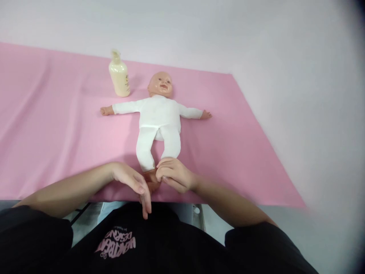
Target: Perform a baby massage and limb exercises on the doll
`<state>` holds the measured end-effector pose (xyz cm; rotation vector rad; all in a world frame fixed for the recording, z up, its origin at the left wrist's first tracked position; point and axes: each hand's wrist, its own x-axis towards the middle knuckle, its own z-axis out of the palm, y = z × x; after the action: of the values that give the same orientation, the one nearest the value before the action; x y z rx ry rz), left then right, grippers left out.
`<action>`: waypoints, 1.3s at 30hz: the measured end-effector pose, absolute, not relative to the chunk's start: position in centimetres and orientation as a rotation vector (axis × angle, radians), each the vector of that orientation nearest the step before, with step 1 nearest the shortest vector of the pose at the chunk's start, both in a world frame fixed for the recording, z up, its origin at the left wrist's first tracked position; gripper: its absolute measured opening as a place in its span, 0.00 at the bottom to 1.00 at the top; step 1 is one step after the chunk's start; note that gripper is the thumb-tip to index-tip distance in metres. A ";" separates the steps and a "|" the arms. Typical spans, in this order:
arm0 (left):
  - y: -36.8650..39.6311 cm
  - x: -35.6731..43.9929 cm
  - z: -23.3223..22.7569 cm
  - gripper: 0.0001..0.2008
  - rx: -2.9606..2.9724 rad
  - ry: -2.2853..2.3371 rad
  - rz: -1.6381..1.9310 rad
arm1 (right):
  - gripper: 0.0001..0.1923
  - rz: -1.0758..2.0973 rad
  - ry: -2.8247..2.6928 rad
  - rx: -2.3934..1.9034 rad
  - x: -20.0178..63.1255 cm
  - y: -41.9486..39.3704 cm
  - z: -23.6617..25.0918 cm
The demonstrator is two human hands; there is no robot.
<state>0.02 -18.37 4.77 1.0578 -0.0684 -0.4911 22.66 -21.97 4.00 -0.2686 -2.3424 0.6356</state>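
A baby doll point(160, 114) in a white suit lies on its back, arms spread wide, its feet toward me. Its bare foot point(152, 179) on the left side shows between my hands, while the other foot is hidden behind my right hand. My right hand point(176, 176) is closed, with curled fingers at the doll's lower legs, pinching a foot. Beside the visible foot, my left hand point(135, 184) is bent at the wrist, its fingers stretched out and pointing toward my body. Whether its hidden side touches the foot I cannot tell.
A cream pump bottle point(119, 78) stands upright near the doll's head, to its left. Beneath everything is a pink cloth point(228, 152) covering the table, with soft creases at the left. Its front edge runs close to my body, and a pale wall rises behind.
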 end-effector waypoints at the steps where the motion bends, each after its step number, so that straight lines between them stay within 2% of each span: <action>1: -18.3 0.1 4.7 0.36 1.072 -0.073 -0.487 | 0.17 0.693 -2.302 -0.294 22.5 -22.0 3.9; 6: -17.9 0.2 4.7 0.37 1.075 -0.100 -0.526 | 0.13 0.833 -2.247 -0.367 22.1 -21.9 4.0; 17: -17.5 0.9 4.8 0.36 1.142 -0.152 -0.551 | 0.13 1.184 -2.269 -0.521 22.2 -21.7 4.8; 24: -16.8 0.3 4.0 0.38 1.191 -0.028 -0.485 | 0.12 1.958 -1.996 -0.656 22.6 -22.1 5.7; 27: -16.2 -0.1 4.2 0.39 1.241 -0.004 -0.462 | 0.16 2.063 -1.877 -0.576 22.7 -21.8 5.4; 30: -15.4 -1.2 4.7 0.40 1.285 0.055 -0.336 | 0.17 1.817 -1.704 -0.662 22.9 -20.7 4.9; 35: -11.3 -2.9 6.9 0.32 1.327 0.327 0.094 | 0.12 0.847 -1.399 -0.911 23.5 -17.0 3.0; 36: -9.8 -2.7 7.6 0.31 1.333 0.413 0.217 | 0.13 0.682 -1.388 -0.926 23.8 -16.1 2.4; 39: -4.2 -0.7 9.6 0.22 1.293 0.705 0.754 | 0.13 0.494 -1.445 -0.912 24.5 -14.0 1.0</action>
<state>-0.75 -4.16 9.57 1.2925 0.7053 0.7540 24.46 -14.01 0.99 -0.9124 -1.4449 0.4936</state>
